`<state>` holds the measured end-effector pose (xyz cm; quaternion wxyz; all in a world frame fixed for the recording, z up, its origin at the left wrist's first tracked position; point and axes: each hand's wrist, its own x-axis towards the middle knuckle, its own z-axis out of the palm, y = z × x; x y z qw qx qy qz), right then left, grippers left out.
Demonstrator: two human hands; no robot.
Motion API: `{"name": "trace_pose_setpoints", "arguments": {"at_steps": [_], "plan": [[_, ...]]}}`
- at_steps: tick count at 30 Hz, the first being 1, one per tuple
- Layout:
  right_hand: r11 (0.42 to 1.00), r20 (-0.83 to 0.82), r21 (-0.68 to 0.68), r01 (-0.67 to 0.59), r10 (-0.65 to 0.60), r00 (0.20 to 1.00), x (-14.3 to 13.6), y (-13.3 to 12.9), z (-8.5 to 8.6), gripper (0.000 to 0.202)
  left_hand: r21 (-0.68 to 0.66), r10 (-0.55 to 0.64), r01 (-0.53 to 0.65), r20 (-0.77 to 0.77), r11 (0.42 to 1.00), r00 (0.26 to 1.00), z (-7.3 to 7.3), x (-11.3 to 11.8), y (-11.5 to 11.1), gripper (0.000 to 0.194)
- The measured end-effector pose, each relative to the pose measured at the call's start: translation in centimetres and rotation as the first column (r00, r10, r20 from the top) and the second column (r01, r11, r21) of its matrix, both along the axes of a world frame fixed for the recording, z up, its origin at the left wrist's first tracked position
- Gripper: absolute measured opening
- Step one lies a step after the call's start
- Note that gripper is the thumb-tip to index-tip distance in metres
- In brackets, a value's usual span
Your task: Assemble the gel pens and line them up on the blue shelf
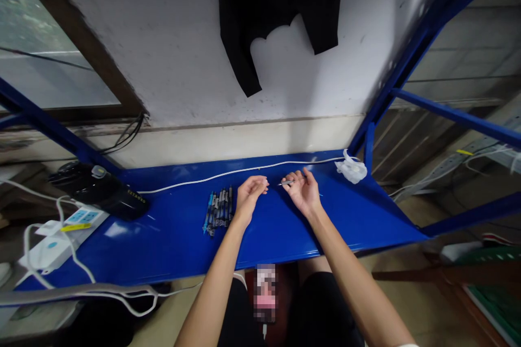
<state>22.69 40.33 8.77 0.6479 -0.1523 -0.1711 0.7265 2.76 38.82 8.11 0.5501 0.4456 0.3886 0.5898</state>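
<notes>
Over the blue shelf [280, 233], my right hand [303, 192] is turned palm up, its fingers closed around a pen [287, 182] whose narrow tip points left. Facing it, a small gap away, is my left hand [249, 198] with its fingers curled and pressed together. A small pale spot shows at those fingertips; I cannot tell whether it is an object. Several pens [220, 209] lie side by side in a row just left of my left hand, mostly dark with bright blue at the left end.
A black bottle [101, 190] lies at the left beside a white power strip [61, 238] with cables. One white cable [211, 178] runs along the shelf's back. Crumpled plastic [352, 168] sits at the back right. Blue posts [411, 54] frame the shelf, and a phone [264, 293] rests below.
</notes>
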Motion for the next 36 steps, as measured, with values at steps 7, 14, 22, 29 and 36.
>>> {"name": "trace_pose_setpoints", "arguments": {"at_steps": [7,14,22,29,36], "plan": [[0.997,0.195,0.001,-0.077,0.075,0.978,-1.4,-0.2,-0.3,0.033,0.016,-0.081,0.081,-0.02,0.997,0.997,-0.5,0.7,0.1,0.041],[0.984,0.455,0.104,-0.142,0.08,0.887,-2.2,-0.7,-0.6,0.031,0.008,0.083,-0.086,0.216,0.996,0.973,-0.3,-0.1,0.5,0.033],[0.902,0.838,0.387,-0.189,-0.259,0.48,-3.5,-1.6,-2.1,0.034,0.089,0.32,-0.334,0.143,0.939,0.937,-0.6,-0.4,1.0,0.046],[0.8,0.834,0.551,-0.237,-0.514,0.202,-3.6,-2.0,-2.1,0.029,0.422,0.439,-0.246,-0.456,0.873,0.774,0.7,-4.9,-4.9,0.028],[0.698,0.784,0.485,-0.528,-0.614,-0.091,-5.3,-2.7,-1.9,0.04,0.498,0.477,-0.079,-0.757,0.864,0.446,-1.0,-12.8,-9.5,0.035]]}}
